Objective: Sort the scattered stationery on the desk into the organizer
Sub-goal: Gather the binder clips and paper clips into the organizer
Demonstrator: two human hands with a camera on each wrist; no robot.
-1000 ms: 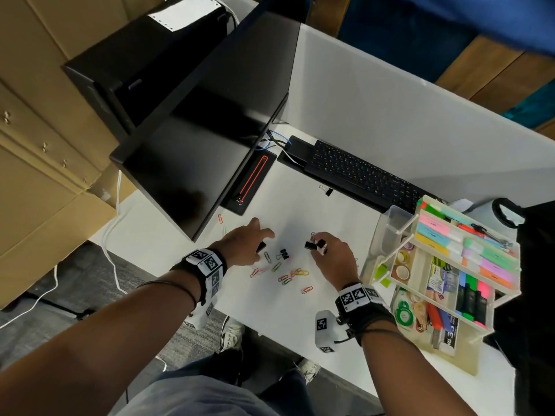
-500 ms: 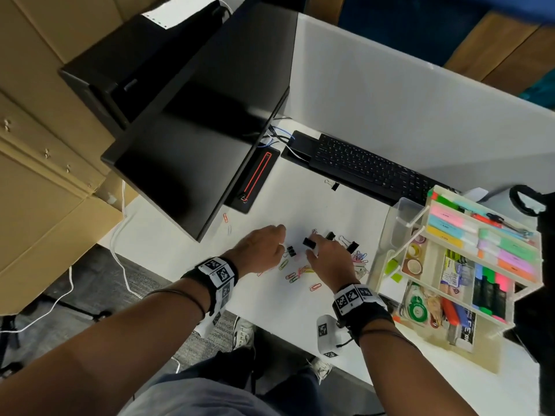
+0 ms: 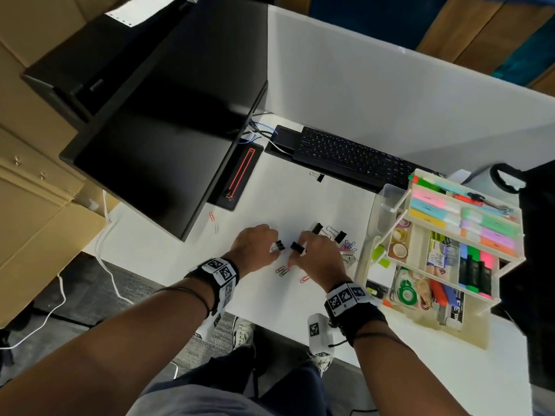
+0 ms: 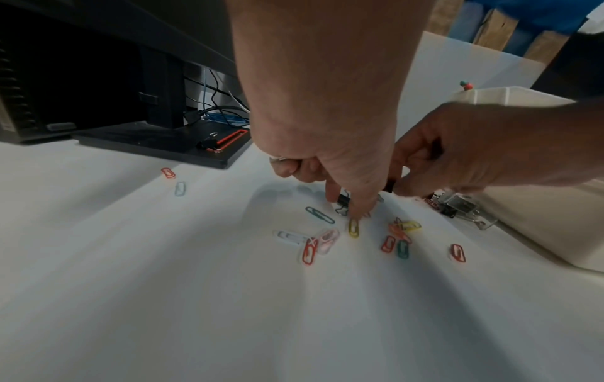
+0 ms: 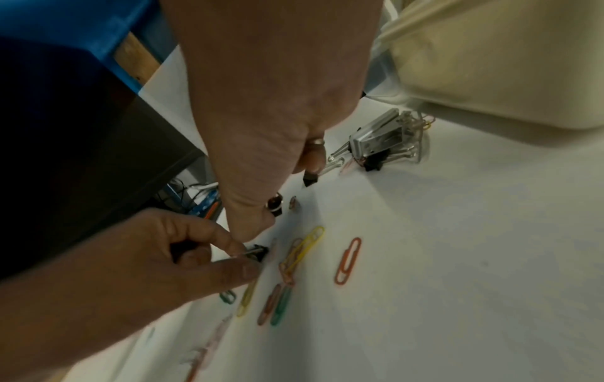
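Seeing my left hand (image 3: 255,247) pinching a small black binder clip (image 3: 279,245) on the white tabletop (image 3: 300,205); right hand (image 3: 318,256) grip closed on another black binder clip (image 3: 295,247). Coloured paper clips (image 4: 354,227) lie scattered just beneath both. Cream tiered desk organizer (image 3: 492,301) sits right, near the front edge. Black monitor (image 3: 168,139) overhangs left, black keyboard (image 3: 351,157) behind; open tabletop lies between them.
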